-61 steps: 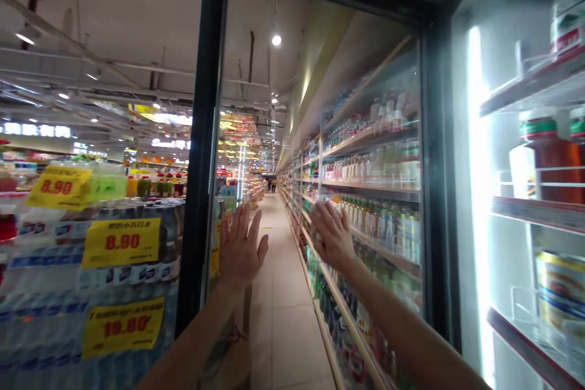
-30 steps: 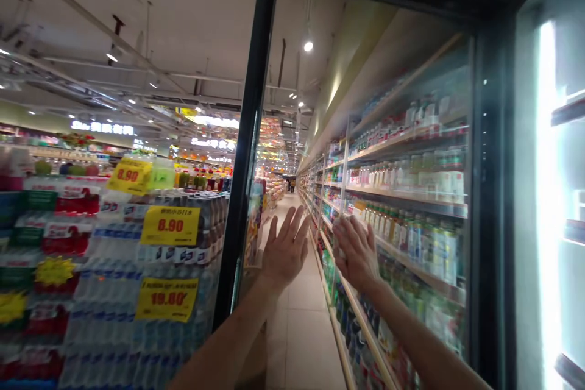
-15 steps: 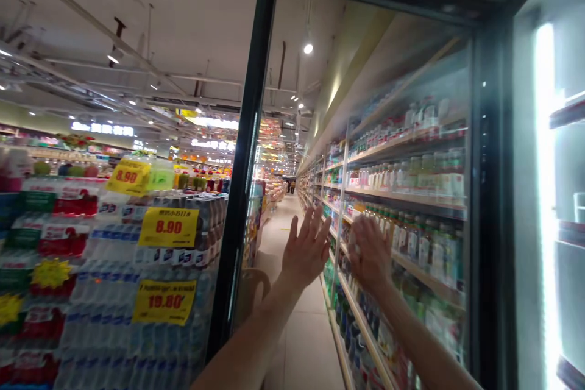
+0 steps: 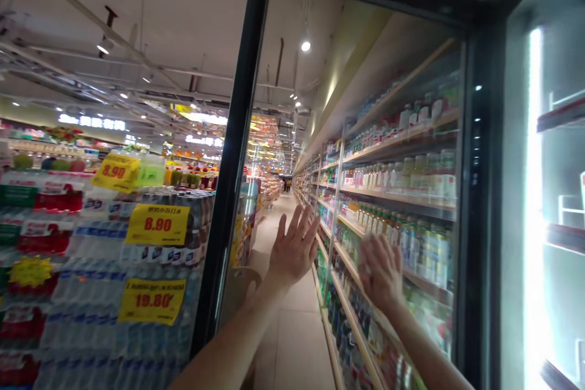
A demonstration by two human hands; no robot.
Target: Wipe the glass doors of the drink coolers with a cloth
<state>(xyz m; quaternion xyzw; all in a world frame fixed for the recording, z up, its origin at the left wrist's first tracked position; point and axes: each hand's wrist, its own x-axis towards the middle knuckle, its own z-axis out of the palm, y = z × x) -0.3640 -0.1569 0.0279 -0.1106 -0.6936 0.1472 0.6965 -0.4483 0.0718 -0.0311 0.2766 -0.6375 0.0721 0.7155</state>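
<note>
A glass door [image 4: 347, 67] in a black frame stands swung out in front of me, beside a lit cooler [image 4: 567, 177]. My left hand [image 4: 295, 250] is raised at the middle of the pane, palm toward the glass, fingers spread and holding nothing. My right hand [image 4: 381, 271] is up at the pane too, a little lower and to the right. Its fingers look stretched out but are slightly blurred, and nothing shows in them. Whether either palm actually touches the glass cannot be made out.
Through the pane, shelves [image 4: 400, 195] of bottled drinks line the right side of a long aisle floor [image 4: 295, 329]. Stacked water bottle packs [image 4: 82, 317] with yellow price signs [image 4: 158, 224] stand at left. A chair back [image 4: 242, 283] shows behind the door's lower left.
My right hand has moved down and to the right across the pane. My left hand keeps about the same place against the door, while the whole view has shifted slightly.
</note>
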